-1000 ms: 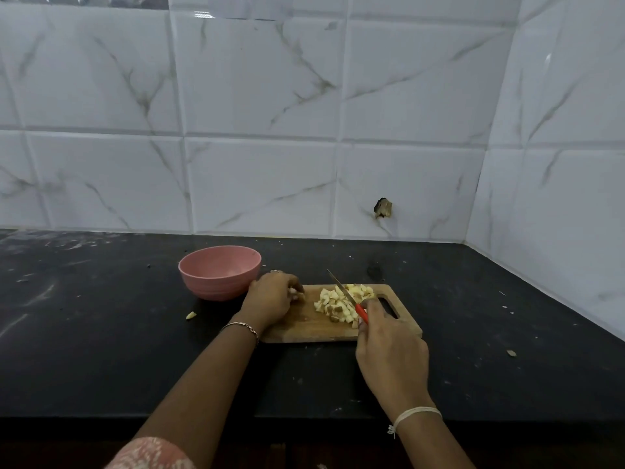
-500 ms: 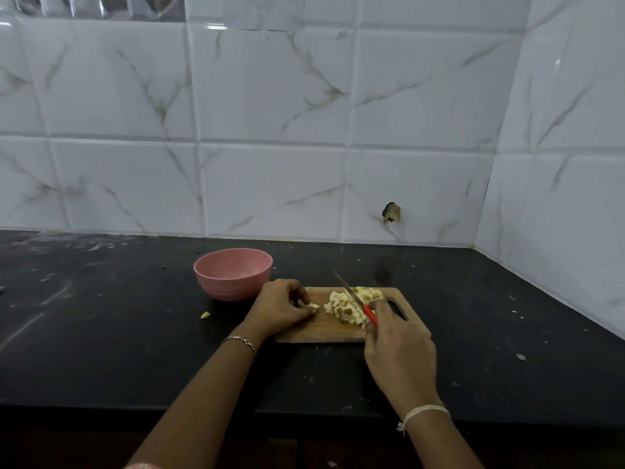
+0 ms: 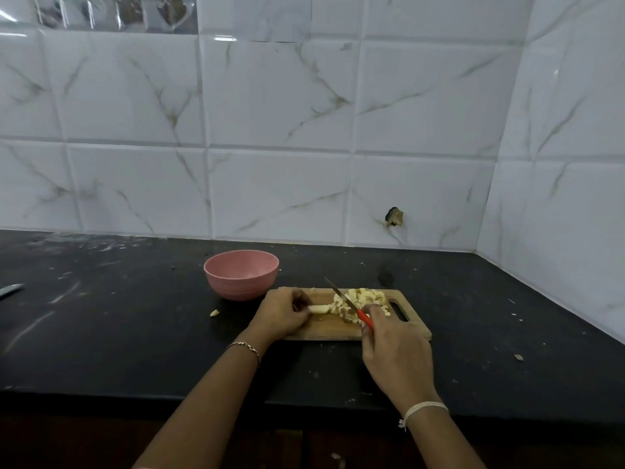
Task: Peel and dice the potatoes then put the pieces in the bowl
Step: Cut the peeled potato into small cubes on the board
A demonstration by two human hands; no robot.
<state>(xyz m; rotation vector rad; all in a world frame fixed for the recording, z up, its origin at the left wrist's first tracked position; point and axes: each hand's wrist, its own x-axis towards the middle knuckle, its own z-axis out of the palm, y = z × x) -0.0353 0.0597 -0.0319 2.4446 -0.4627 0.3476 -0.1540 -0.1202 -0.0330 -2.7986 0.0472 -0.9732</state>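
A wooden cutting board [image 3: 324, 331] lies on the black counter. On it my left hand [image 3: 282, 313] pins a pale strip of peeled potato [image 3: 320, 309] by its left end. A heap of diced potato [image 3: 363, 299] sits on the board's right half. My right hand [image 3: 394, 350] grips a knife [image 3: 348, 304] with a red handle, its thin blade slanting up and left over the dice, just right of the strip. The pink bowl [image 3: 240, 273] stands behind and left of the board, and I see nothing inside it.
One potato scrap [image 3: 214, 312] lies on the counter left of the board, other crumbs [image 3: 518, 357] to the right. A metal blade tip [image 3: 12, 290] pokes in at the far left edge. Tiled walls close the back and right side.
My left hand has drawn a potato strip out toward the heap, so more of it shows. The camera view shifted left and up slightly. The knife stays over the dice.
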